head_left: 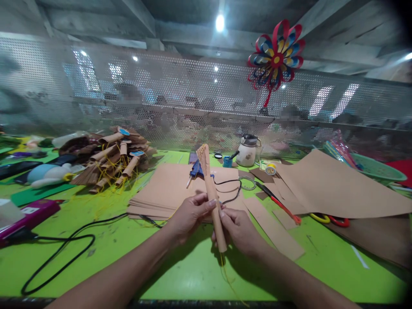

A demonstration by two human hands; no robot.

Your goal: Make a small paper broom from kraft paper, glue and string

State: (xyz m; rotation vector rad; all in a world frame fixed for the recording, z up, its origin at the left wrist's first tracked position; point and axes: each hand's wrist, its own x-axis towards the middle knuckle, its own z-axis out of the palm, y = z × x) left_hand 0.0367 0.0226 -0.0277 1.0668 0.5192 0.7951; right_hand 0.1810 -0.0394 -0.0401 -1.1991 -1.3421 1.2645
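A rolled brown paper tube with a pleated, flared far end is held upright at a slant over the table. My left hand grips its left side, thumb lying on the paper. On the right, my right hand pinches the lower half, some of its fingers hidden behind the tube. Yellow string hangs from the near end. Just behind the flared part, a blue glue gun rests on a stack of brown paper sheets.
Similar paper pieces with yellow strings are heaped at the left. A purple box and black cable lie nearer. Rightward are a red-handled tool, scissors handles, large brown sheets and a green basket. A jar stands behind.
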